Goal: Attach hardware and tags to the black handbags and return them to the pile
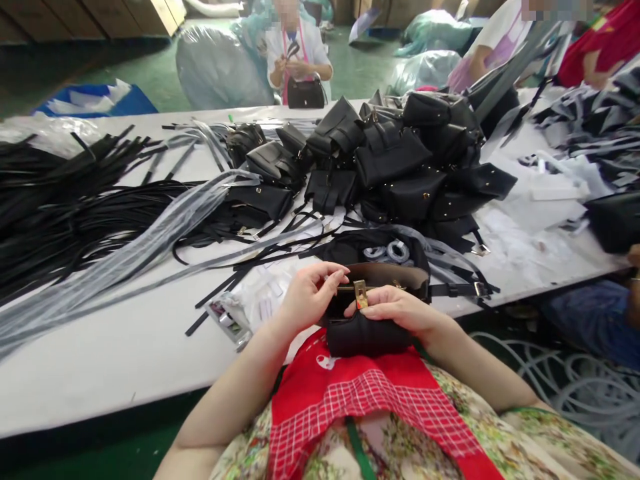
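A small black handbag with a gold clasp rests on my lap at the table's near edge, its mouth open toward me. My left hand curls over the bag's left rim, fingers pinched at the brown inner edge. My right hand grips the front flap just beside the clasp. Inside the open bag lie rolled grey straps.
A heap of black handbags covers the white table ahead. Long black straps and clear plastic sleeves spread on the left. White paper lies on the right. Other people work across the table.
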{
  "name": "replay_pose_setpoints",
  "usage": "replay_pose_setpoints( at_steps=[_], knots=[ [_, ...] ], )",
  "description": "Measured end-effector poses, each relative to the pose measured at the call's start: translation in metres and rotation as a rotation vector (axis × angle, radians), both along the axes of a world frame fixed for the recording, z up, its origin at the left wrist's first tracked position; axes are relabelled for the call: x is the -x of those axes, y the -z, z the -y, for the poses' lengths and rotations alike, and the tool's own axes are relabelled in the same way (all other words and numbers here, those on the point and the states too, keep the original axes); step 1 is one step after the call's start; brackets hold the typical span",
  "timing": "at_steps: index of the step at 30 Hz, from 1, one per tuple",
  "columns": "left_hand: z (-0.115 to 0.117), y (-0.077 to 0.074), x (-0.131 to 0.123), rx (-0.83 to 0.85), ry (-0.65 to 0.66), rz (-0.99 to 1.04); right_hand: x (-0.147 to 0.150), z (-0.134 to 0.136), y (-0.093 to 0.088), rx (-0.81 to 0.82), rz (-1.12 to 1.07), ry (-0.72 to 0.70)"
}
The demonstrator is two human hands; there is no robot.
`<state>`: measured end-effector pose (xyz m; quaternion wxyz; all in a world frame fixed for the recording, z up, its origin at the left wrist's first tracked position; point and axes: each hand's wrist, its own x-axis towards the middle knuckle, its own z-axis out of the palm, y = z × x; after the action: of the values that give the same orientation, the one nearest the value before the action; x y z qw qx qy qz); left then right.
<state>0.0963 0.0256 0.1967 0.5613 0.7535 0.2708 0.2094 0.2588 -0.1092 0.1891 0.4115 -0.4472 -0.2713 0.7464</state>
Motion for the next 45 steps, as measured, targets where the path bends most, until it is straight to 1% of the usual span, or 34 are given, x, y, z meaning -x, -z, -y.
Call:
replay_pose_setpoints(
  at_steps=[1,3,5,8,12,14,16,17,20,21,22,23,24,25,29,32,35,37,40,42,43,45],
  knots=[
    [0.0,0.001,0.002,0.047,0.022,0.001,0.001,0.001,0.001,0.01,0.003,-0.008],
    [0.002,0.002,0.004,0.08,0.067,-0.003,0.003,0.003,0.002,-0.013,0.029,-0.029],
    [0.005,0.001,0.006,0.066,0.101,-0.03,0.005,0.004,0.004,-0.073,0.071,-0.047],
    [0.007,-0.001,0.006,0.066,0.115,-0.085,0.009,0.006,0.008,-0.16,0.155,-0.07],
    [0.002,-0.002,0.005,0.107,0.125,-0.134,0.013,0.008,0.01,-0.187,0.239,-0.059],
    [0.0,-0.004,0.003,0.087,0.156,-0.177,0.015,0.009,0.009,-0.19,0.251,-0.048],
    [0.002,-0.006,0.002,-0.026,0.165,-0.212,0.016,0.009,0.009,-0.189,0.239,-0.024],
    [0.005,-0.006,0.001,-0.131,0.153,-0.225,0.017,0.009,0.01,-0.178,0.23,-0.005],
    [0.021,-0.004,0.002,-0.522,0.11,-0.273,0.02,0.009,0.016,-0.115,0.238,0.048],
    [0.027,-0.003,0.004,-0.617,0.134,-0.292,0.021,0.008,0.019,-0.102,0.251,0.06],
    [0.031,-0.001,0.005,-0.667,0.176,-0.304,0.021,0.008,0.021,-0.103,0.263,0.068],
    [0.034,-0.001,0.007,-0.671,0.226,-0.299,0.021,0.007,0.023,-0.114,0.273,0.073],
    [0.035,-0.001,0.009,-0.641,0.265,-0.276,0.021,0.006,0.025,-0.128,0.279,0.075],
    [0.035,-0.001,0.01,-0.594,0.272,-0.245,0.021,0.006,0.026,-0.141,0.281,0.077],
    [0.031,-0.004,0.014,-0.422,0.125,-0.098,0.021,0.003,0.025,-0.159,0.318,0.081],
    [0.031,-0.003,0.014,-0.341,0.092,-0.047,0.023,0.001,0.025,-0.163,0.364,0.09],
    [0.032,0.004,0.011,-0.216,0.033,-0.084,0.024,-0.002,0.027,-0.14,0.39,0.102],
    [0.032,0.009,0.008,-0.084,-0.034,-0.124,0.025,-0.004,0.028,-0.129,0.425,0.101],
    [0.041,0.01,0.004,0.201,-0.134,-0.096,0.031,-0.002,0.025,-0.153,0.492,0.093],
    [0.051,0.013,0.002,0.406,-0.148,-0.022,0.035,0.004,0.026,-0.19,0.508,0.09],
    [0.055,0.017,0.0,0.454,-0.136,-0.011,0.036,0.006,0.031,-0.204,0.503,0.082],
    [0.053,0.032,-0.007,0.45,-0.113,-0.034,0.032,0.006,0.047,-0.2,0.464,0.076]
  ],
)
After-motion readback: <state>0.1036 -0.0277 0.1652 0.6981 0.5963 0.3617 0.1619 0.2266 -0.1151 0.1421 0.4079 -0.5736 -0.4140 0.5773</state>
